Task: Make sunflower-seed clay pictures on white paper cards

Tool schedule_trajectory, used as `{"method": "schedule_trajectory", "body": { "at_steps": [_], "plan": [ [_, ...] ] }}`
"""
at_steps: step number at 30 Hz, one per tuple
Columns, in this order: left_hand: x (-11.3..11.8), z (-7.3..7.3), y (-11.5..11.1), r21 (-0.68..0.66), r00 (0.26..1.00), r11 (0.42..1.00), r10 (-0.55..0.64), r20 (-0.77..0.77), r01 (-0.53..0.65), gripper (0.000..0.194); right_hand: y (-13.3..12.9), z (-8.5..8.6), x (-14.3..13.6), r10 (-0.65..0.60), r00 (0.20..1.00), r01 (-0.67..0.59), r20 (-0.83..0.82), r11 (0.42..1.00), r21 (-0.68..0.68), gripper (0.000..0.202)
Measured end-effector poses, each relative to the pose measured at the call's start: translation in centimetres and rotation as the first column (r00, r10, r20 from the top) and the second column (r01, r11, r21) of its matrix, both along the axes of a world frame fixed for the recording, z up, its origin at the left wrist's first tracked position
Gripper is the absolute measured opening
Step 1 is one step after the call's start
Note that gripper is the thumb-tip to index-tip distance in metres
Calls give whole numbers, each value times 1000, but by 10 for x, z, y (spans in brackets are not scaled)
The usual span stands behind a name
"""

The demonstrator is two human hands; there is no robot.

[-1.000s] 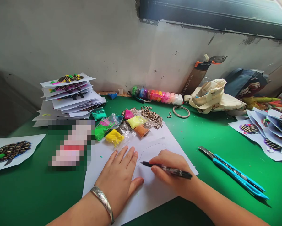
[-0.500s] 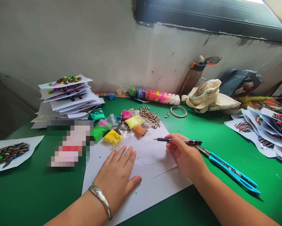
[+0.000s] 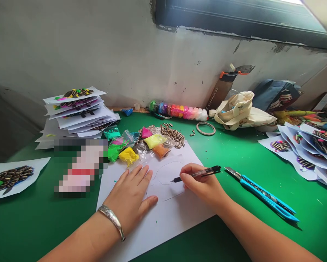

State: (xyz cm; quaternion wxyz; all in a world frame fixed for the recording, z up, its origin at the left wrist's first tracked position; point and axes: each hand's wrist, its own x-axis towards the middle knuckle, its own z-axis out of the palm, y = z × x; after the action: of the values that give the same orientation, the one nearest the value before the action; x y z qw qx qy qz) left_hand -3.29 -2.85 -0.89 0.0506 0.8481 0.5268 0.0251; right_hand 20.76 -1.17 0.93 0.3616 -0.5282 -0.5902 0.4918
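The black gel pen (image 3: 208, 170) is pinched in the right hand (image 3: 203, 185) over the white paper (image 3: 163, 233). Accuracy could be lost if the paper were let slip by the left hand (image 3: 129, 194), laid flat, fingers slightly spread. The tip is pointed left, slightly nearward; the long axis is slanted crosswise.

1. Against the grey wall (image 3: 98, 54), we see a brown bottle (image 3: 220, 89) lettered "BE YOUNGER" tilting beside a cream cloth bag (image 3: 234, 111), with a blue bag (image 3: 272, 92) to the right.
2. Left of the bottle, we find a clear-wrapped row of multicoloured lumps (image 3: 180, 111) at the back of the green counter (image 3: 234, 153).
3. Closer to us, a thin ring (image 3: 205, 134) rests flat, and a blue utility knife (image 3: 262, 193) lies with its blade exposed.
4. We spot overlapping decorated sheets (image 3: 316, 145) at far right and a tall paper stack (image 3: 81, 122) at left.
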Motion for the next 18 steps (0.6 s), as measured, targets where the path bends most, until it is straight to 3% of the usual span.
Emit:
{"method": "schedule_trajectory", "body": {
  "at_steps": [5,13,18],
  "plan": [
    [0,-1,2,-5,1000,1000,1,21,-1,63,1,-3,-5,33,998,-36,58,998,52,9],
    [6,16,3,-113,998,993,15,-67,-22,64,0,-4,-6,52,994,-60,96,996,73,10],
    [5,10,3,-83,999,996,18,-33,-21,63,-1,-5,-7,50,992,-60,117,995,80,9]
  ]
}}
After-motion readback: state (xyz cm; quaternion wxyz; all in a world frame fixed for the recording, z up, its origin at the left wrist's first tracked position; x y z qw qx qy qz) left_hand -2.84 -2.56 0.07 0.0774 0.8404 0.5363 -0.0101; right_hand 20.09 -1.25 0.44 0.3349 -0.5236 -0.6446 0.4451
